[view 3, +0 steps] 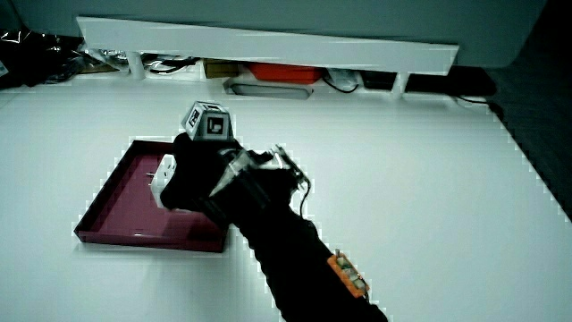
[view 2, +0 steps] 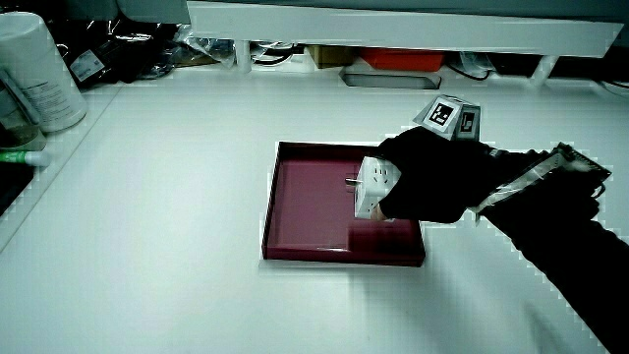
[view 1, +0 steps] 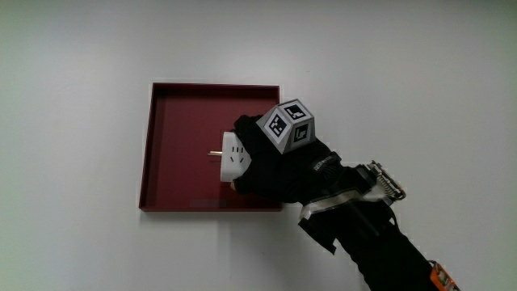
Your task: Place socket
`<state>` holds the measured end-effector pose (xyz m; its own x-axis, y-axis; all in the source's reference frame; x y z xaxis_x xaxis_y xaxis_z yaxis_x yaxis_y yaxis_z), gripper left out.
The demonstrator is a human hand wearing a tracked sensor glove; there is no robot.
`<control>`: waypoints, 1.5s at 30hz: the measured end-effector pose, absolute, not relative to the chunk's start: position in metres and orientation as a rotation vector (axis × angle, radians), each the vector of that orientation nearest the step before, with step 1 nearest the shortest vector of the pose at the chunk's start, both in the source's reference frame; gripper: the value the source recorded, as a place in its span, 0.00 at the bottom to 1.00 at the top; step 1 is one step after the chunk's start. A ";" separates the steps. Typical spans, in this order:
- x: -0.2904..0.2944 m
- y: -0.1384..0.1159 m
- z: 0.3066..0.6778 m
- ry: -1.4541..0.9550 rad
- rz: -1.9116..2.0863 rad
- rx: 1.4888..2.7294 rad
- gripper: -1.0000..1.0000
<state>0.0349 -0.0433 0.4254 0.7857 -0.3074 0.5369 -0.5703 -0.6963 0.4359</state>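
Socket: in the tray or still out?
Over the tray, in the hand's grasp. The socket sits within the red tray's rim in the main view; whether it touches the floor, cannot tell.

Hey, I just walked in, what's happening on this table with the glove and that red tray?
A hand in a black glove is holding a small white socket adapter, fingers closed around it, over the shallow dark red tray. The adapter's metal prong points toward the bare part of the tray. In a side view the adapter looks close to the tray floor, but whether it touches yet cannot be told. Nothing else lies in the tray.
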 end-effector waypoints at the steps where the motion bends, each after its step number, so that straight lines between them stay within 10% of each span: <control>1: 0.033 -0.043 0.429 -0.654 0.576 2.377 0.50; 27: 0.027 -0.041 0.486 -0.509 0.547 2.289 0.50; 45: 0.043 -0.043 0.473 -0.527 0.577 2.207 0.15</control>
<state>0.0427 -0.0429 0.4728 0.8109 -0.1833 0.5557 -0.5368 -0.6109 0.5819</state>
